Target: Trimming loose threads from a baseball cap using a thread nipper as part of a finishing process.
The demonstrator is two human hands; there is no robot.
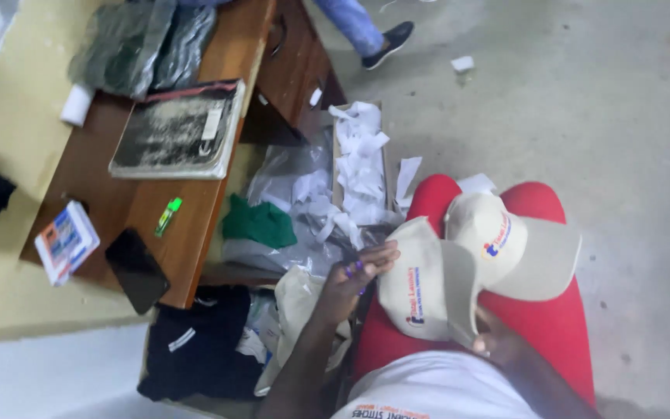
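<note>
The person sits with red trousers (552, 326) across the lap, and two cream caps rest there. The left hand (354, 279) closes its fingers on the crown edge of the nearer cap (420, 287), which lies on the left thigh with its printed front turned up. The right hand (498, 341) sits low under that cap's brim, mostly hidden, so I cannot tell whether it grips or merely props the brim. The second cap (505, 244) lies just beside the first, touching it, further down the thighs, with its wide brim pointing to the right of the view. Left of the legs, a heap of white paper strips (358, 167) fills a narrow cardboard box (337, 159) and spills over clear plastic bags (288, 194) on the floor, where a green cloth (257, 223) also lies. A dark garment (199, 341) is bunched lower down, near the left forearm. The wooden desk (188, 225) carries a worn black book (180, 128), a small green lighter (168, 215), a black phone (137, 269) and a small printed packet (66, 242) at its edge. At the top of the view another person's leg in jeans and a dark shoe (389, 40) stands on the grey concrete floor (583, 101)
</note>
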